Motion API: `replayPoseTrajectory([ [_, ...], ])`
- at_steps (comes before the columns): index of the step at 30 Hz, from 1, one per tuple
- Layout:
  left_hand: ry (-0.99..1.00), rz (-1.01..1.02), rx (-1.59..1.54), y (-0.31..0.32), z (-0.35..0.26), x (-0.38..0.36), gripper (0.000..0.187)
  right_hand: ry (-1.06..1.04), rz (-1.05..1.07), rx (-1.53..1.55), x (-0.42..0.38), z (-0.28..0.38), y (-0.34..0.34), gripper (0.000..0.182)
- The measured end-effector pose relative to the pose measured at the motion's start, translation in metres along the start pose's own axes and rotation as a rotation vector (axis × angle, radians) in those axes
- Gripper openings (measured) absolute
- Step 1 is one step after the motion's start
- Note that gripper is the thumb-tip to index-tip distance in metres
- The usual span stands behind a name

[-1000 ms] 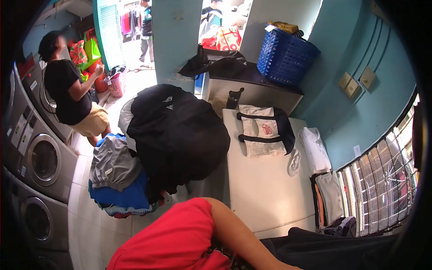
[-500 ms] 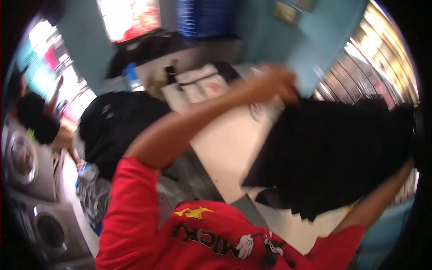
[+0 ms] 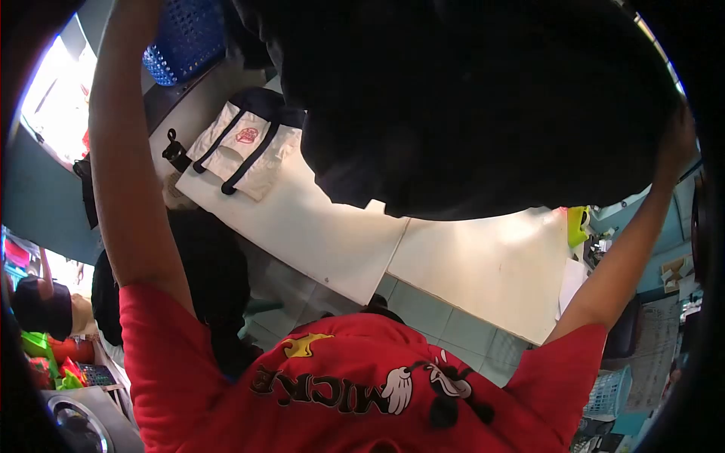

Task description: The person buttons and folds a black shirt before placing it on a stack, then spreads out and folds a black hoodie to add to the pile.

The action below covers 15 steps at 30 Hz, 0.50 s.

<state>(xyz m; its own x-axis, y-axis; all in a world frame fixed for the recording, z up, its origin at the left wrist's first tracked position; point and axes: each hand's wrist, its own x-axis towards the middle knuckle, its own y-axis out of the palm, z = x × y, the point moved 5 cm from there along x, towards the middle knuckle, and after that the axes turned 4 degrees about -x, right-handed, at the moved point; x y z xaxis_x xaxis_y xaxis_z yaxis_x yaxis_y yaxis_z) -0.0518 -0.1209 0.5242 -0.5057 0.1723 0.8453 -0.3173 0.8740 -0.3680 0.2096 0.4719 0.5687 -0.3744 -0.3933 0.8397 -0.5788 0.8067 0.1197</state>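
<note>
A large black cloth [image 3: 483, 113] is spread wide in the air over the white table [image 3: 340, 234], filling the upper part of the view. My right hand [image 3: 677, 143] grips its right edge, with the fingers partly lost at the dark rim of the view. My left arm reaches up past the top edge, so the left hand is out of sight. The cloth's upper side is cut off, and its exact kind cannot be made out. Below it, a curved lower edge hangs above the tabletop.
A cream tote bag [image 3: 245, 147] with dark handles lies on the table's left end, beside a small black item with a loop [image 3: 176, 151]. Black fabric [image 3: 204, 264] is heaped at left. A blue basket [image 3: 185, 41] stands behind. Another person [image 3: 45, 302] is at far left.
The black cloth has gone from hanging at the right to spread out higher and across the front. My left hand has swung left and up, out of view. The view has turned right.
</note>
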Motion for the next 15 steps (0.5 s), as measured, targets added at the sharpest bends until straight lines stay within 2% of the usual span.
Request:
replayPoseTrajectory([
  [4, 0.247, -0.167, 0.502, -0.039, 0.012, -0.029, 0.03, -0.111, 0.199, -0.164, -0.053, -0.047, 0.016, 0.034],
  [7, 0.464, -0.255, 0.839, -0.058, -0.005, -0.054, 0.039, -0.117, 0.279, -0.127, -0.067, -0.061, 0.022, 0.033],
  [11, 0.245, -0.189, 0.434, -0.046, -0.018, -0.04, 0.031, 0.065, 0.284, 0.236, -0.055, -0.062, 0.018, 0.032],
  [15, -0.06, 0.009, 0.118, 0.031, 0.0, -0.038, 0.027, 0.185, 0.22, 0.898, -0.037, 0.015, 0.027, 0.03],
])
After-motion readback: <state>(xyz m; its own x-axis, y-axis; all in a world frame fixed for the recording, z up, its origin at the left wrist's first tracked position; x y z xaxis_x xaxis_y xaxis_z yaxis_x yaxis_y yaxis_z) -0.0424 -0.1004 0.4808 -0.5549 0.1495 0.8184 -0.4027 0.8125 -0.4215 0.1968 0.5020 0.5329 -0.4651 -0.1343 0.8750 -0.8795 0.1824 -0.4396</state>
